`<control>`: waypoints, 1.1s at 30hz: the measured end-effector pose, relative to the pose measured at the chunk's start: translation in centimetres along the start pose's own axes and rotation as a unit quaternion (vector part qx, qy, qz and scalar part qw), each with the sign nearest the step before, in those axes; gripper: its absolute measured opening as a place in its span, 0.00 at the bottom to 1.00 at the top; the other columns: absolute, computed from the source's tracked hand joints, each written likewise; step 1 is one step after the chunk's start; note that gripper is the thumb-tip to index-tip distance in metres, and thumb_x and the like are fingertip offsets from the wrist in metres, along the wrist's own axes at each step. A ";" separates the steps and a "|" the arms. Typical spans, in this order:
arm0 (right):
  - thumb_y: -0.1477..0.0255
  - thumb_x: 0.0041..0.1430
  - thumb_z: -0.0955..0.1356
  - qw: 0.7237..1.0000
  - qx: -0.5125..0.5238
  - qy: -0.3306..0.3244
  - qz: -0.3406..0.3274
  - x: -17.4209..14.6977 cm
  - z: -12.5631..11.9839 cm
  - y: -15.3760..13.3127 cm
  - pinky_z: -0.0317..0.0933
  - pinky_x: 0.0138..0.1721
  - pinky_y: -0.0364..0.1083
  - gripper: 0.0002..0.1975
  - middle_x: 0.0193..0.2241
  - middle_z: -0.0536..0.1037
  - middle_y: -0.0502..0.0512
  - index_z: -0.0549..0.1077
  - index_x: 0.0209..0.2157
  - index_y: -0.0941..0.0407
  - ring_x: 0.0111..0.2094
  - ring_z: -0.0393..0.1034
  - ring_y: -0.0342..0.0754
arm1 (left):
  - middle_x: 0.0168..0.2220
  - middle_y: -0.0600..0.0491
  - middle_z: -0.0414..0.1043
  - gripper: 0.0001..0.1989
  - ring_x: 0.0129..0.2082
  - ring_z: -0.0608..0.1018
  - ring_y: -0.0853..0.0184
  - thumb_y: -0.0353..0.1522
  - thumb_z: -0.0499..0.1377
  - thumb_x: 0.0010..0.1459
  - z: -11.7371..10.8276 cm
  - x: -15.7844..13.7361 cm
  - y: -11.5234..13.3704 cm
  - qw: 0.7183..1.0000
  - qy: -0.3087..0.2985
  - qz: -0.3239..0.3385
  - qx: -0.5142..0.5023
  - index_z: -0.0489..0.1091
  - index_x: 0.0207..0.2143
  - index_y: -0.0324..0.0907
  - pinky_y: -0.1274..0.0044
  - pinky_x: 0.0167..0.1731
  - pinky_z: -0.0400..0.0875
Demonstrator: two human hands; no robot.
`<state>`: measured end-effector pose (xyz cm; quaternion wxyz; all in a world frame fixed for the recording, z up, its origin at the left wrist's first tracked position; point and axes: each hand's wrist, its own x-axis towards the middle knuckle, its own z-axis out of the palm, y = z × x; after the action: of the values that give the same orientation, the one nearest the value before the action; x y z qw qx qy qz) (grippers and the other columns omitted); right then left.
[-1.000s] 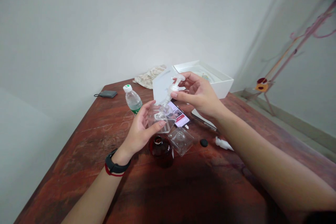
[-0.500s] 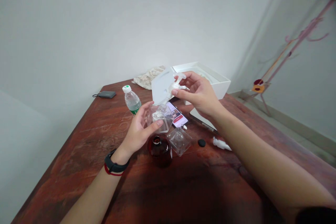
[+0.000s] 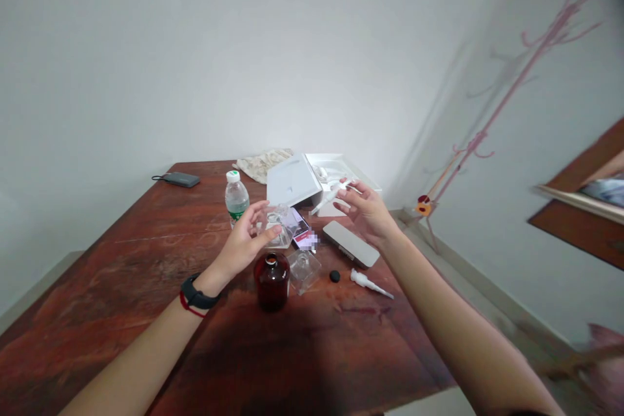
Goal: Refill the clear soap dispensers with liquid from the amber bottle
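My left hand (image 3: 248, 232) is closed around a clear square bottle (image 3: 279, 234), held just behind an open brown bottle (image 3: 272, 283). Between the fingers of my right hand (image 3: 368, 211) is a white pump dispenser (image 3: 335, 192), apart from the clear bottle and to its right. A second clear square bottle (image 3: 305, 271) rests on the table beside the brown one. Farther right lie a round black cap (image 3: 335, 276) and another white pump dispenser (image 3: 371, 283).
A phone (image 3: 305, 231) and a grey-white case (image 3: 351, 244) lie on the wooden table (image 3: 146, 260). Behind them are an open white box (image 3: 292, 182) and a cloth (image 3: 260, 164). A water bottle (image 3: 236, 197) stands left; a dark power bank (image 3: 181, 179) lies farther back.
My right hand has drawn the pump dispenser away from the clear bottle, to the right. The view has turned right and up, showing more of the coat stand.
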<state>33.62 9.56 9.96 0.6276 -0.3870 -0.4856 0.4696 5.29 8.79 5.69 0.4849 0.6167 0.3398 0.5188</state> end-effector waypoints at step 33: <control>0.61 0.62 0.69 0.766 -0.643 -0.011 -0.014 -11.0 -6.1 7.2 0.62 0.42 0.52 0.10 0.36 0.81 0.56 0.74 0.41 0.51 0.42 0.75 0.59 | 0.64 0.38 0.68 0.35 0.70 0.69 0.47 0.47 0.72 0.51 -7.8 -7.7 -6.9 0.985 0.118 -0.028 0.123 0.59 0.53 0.45 0.52 0.69 0.62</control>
<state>37.07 0.59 -0.91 0.2332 -0.6878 -0.6861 0.0426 -3.43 5.62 -3.38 0.3758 0.5967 0.4729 0.5283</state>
